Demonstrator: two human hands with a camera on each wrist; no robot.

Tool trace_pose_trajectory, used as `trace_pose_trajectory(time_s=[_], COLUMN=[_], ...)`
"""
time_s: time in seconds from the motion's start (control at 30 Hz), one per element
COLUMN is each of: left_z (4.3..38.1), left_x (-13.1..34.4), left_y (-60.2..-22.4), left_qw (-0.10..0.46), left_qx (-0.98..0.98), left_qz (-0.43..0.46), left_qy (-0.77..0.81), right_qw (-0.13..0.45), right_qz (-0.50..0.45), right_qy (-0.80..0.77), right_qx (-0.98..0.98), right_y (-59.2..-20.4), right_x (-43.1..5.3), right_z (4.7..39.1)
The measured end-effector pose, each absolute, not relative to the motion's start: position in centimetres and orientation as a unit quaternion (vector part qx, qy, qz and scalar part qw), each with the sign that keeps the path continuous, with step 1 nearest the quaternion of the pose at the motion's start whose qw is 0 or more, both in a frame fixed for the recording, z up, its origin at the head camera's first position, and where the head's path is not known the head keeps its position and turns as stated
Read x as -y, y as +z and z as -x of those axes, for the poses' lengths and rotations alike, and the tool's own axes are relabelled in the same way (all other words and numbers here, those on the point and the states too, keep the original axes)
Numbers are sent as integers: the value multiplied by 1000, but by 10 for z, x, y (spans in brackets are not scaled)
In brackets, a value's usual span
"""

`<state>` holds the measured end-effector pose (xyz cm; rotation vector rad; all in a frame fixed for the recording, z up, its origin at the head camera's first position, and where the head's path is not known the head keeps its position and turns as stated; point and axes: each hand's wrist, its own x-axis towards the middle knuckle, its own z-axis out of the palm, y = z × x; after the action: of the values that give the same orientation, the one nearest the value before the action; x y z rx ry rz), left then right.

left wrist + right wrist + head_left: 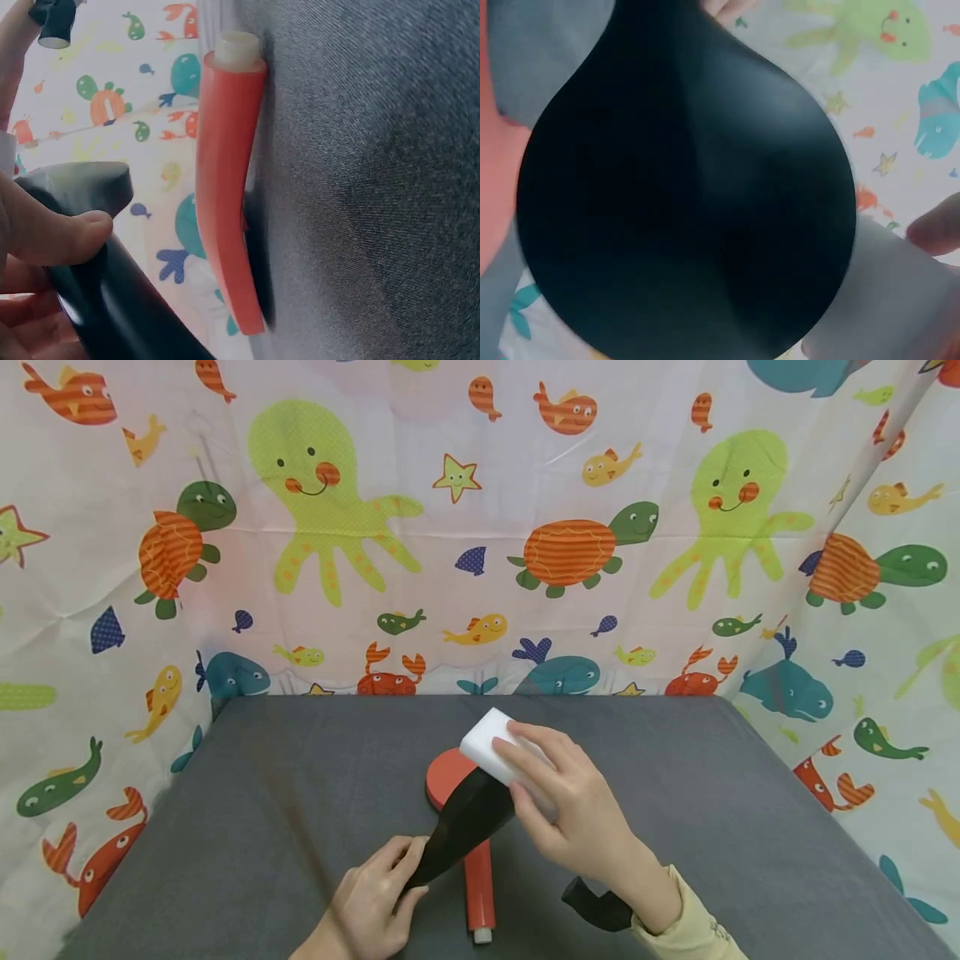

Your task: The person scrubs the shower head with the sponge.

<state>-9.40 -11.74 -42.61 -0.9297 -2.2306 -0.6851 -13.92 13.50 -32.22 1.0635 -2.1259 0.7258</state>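
My left hand (373,893) grips the narrow handle of a glossy black paddle-shaped thing (467,814); its thumb lies near the handle's end in the left wrist view. The right wrist view shows this thing's broad round head (690,195). My right hand (573,802) holds a white sponge block (489,742) between fingers and thumb, at the head's upper edge. Behind and below lies a red thing (480,881) with a round disc head and a straight-looking handle ending in a pale knob. The black thing partly covers it. Its exact kind cannot be told.
A grey cloth-covered table (315,768) spreads under both hands. Behind and beside it hangs a white curtain (450,585) printed with sea animals. A black curved device (597,906) sits by my right wrist.
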Motion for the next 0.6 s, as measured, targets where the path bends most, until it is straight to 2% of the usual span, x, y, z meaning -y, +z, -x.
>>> trace_pose_trajectory(time_s=[0.13, 0.33, 0.47, 0.6], left_z=[93, 94, 94, 94], left_x=[116, 115, 115, 115], left_y=[-427, -427, -426, -426], left_qw=[315, 336, 353, 362], left_qx=[849, 847, 842, 842], left_qz=[344, 335, 332, 328], left_qy=[-247, -238, -237, -230], right_qw=[319, 259, 225, 240], right_qz=[-349, -245, -232, -255], right_qy=[283, 324, 356, 373], right_qx=[835, 876, 877, 859], right_y=[-332, -353, -358, -351], right_x=[-142, -157, -163, -160], right_z=[148, 163, 167, 161])
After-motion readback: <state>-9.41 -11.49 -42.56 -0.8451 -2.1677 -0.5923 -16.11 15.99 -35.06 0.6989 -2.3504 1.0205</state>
